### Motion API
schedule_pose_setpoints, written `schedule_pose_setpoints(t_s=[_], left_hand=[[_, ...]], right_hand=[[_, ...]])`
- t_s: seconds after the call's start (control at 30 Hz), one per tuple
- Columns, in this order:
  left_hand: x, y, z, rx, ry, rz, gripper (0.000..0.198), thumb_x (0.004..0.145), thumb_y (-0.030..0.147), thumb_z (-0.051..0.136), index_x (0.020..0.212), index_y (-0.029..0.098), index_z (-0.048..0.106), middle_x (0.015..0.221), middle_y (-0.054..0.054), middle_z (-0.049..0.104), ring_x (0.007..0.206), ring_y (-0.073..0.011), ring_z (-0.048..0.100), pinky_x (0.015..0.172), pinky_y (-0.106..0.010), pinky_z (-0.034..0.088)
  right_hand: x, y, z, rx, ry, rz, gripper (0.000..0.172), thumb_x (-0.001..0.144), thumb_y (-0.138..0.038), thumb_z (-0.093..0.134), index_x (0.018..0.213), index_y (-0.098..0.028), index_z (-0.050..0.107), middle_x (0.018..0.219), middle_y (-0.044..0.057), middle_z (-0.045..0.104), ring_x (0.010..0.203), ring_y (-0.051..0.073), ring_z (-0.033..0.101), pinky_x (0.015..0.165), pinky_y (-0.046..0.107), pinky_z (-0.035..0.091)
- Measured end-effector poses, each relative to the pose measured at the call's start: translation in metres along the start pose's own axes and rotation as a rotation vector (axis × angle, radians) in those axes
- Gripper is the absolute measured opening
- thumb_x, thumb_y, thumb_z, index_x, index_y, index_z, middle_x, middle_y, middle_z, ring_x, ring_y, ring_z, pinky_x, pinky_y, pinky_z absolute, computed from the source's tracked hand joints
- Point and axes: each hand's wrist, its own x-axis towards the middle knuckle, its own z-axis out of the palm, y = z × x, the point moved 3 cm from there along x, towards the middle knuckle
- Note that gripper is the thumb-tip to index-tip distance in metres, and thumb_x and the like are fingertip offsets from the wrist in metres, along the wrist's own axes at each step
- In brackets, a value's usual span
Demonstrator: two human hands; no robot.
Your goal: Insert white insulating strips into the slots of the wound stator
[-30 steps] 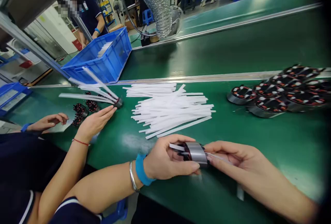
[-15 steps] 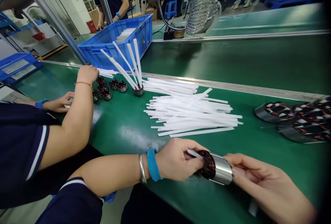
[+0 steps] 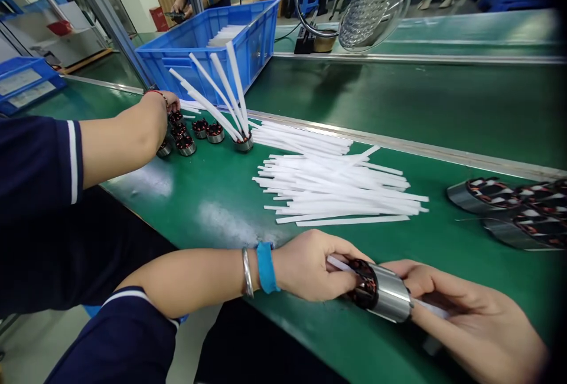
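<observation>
A motor stator (image 3: 392, 292), a steel ring with dark copper windings, lies on its side between my two hands above the bench front. My left hand (image 3: 316, 266) is closed at its winding end, thumb and fingers against it. A narrow white strip (image 3: 339, 263) runs from those fingers into the windings. My right hand (image 3: 469, 307) grips the steel end between thumb and fingers, and white strip comes out there, partly hidden by the hand. Beyond my hands lies a pile of white strips (image 3: 336, 186). Another stator (image 3: 243, 143) stands upright with several long strips sticking out.
More stators (image 3: 527, 218) stand at the right; smaller-looking ones (image 3: 185, 145) cluster at the left by a co-worker's hand (image 3: 170, 102). Behind them is a blue crate (image 3: 199, 71). A foil duct (image 3: 372, 6) hangs over the green bench (image 3: 212, 212). Another person stands behind the crate.
More white strip shows at the right end of the stator, by my right hand. The co-worker's arm at the left has shifted, and their second hand is out of view. My view has tilted slightly.
</observation>
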Motion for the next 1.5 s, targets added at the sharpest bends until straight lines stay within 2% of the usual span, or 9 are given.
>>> schedule_pose_setpoints(t_s=[0.3,0.57,0.77,0.9,1.0,1.13,1.23,1.4,1.5], left_hand=[[-0.001,-0.008,0.004,-0.004,0.122,0.039,0.017,0.060,0.018,0.060,0.075,0.011,0.066,0.062,-0.001,0.058,0.053,-0.0083,0.049,0.049,-0.017,0.040],[-0.001,-0.014,0.009,-0.216,0.050,-0.012,0.022,0.057,0.011,0.059,0.079,0.009,0.064,0.060,0.000,0.055,0.052,-0.0073,0.048,0.050,-0.017,0.042],[-0.002,-0.009,0.006,-0.240,-0.047,-0.079,0.026,0.054,0.007,0.058,0.079,0.010,0.063,0.064,0.000,0.057,0.053,-0.0072,0.049,0.055,-0.020,0.044],[-0.001,-0.008,0.008,-0.330,-0.113,-0.162,0.021,0.056,0.004,0.056,0.075,0.011,0.060,0.068,-0.001,0.058,0.058,-0.0076,0.054,0.057,-0.019,0.045],[-0.003,-0.011,0.010,-0.340,-0.209,-0.214,0.016,0.062,0.008,0.058,0.077,0.012,0.059,0.064,0.000,0.056,0.056,-0.0081,0.054,0.057,-0.021,0.046],[-0.009,-0.005,0.008,-0.087,-0.333,-0.036,0.014,0.063,0.011,0.060,0.076,0.012,0.065,0.091,-0.007,0.061,0.076,-0.0140,0.059,0.074,-0.029,0.050],[-0.014,0.006,0.005,-0.066,-0.342,0.163,0.010,0.063,0.014,0.064,0.072,0.012,0.067,0.105,-0.009,0.060,0.100,-0.0201,0.056,0.097,-0.035,0.040],[-0.011,0.004,0.002,-0.494,-0.221,-0.084,0.028,0.062,0.022,0.071,0.086,0.009,0.064,0.074,-0.006,0.063,0.068,-0.0166,0.063,0.068,-0.032,0.054],[-0.007,0.001,0.001,-0.621,-0.143,-0.195,0.037,0.054,0.022,0.078,0.084,0.011,0.059,0.068,-0.003,0.063,0.057,-0.0184,0.064,0.048,-0.029,0.054]], right_hand=[[-0.006,-0.002,0.004,0.003,-0.011,0.032,0.031,0.063,-0.036,0.066,0.044,-0.020,0.048,0.070,0.006,0.062,0.062,0.021,0.057,0.053,0.029,0.046],[-0.002,0.001,0.009,0.149,-0.014,0.157,0.036,0.063,-0.035,0.064,0.041,-0.020,0.041,0.065,0.006,0.058,0.057,0.020,0.054,0.050,0.031,0.045],[0.000,0.007,-0.005,0.274,-0.087,0.137,0.039,0.071,-0.056,0.059,0.053,-0.021,0.052,0.071,0.010,0.062,0.064,0.024,0.058,0.053,0.033,0.047],[0.017,-0.012,-0.021,-0.202,0.129,-0.148,0.027,0.077,-0.048,0.058,0.080,-0.022,0.062,0.080,0.009,0.064,0.074,0.023,0.061,0.068,0.033,0.050],[0.038,-0.032,0.001,-0.572,-0.023,-0.494,0.017,0.085,-0.033,0.049,0.084,-0.019,0.058,0.083,0.007,0.061,0.076,0.018,0.057,0.068,0.030,0.047],[0.063,-0.036,0.030,-0.695,-0.135,-0.523,0.016,0.083,-0.022,0.045,0.082,-0.019,0.061,0.086,0.006,0.059,0.076,0.019,0.054,0.061,0.030,0.041],[0.065,-0.034,0.037,-0.720,-0.149,-0.472,0.017,0.080,-0.016,0.045,0.073,-0.018,0.060,0.079,0.005,0.057,0.073,0.019,0.052,0.059,0.029,0.037],[0.054,-0.028,0.026,-0.597,-0.157,-0.379,0.004,0.067,-0.016,0.054,0.064,-0.018,0.055,0.075,0.004,0.054,0.069,0.017,0.050,0.060,0.029,0.037],[0.044,-0.021,0.003,-0.439,-0.076,-0.296,0.008,0.072,-0.025,0.051,0.070,-0.018,0.052,0.071,0.003,0.055,0.066,0.016,0.051,0.061,0.028,0.041]])
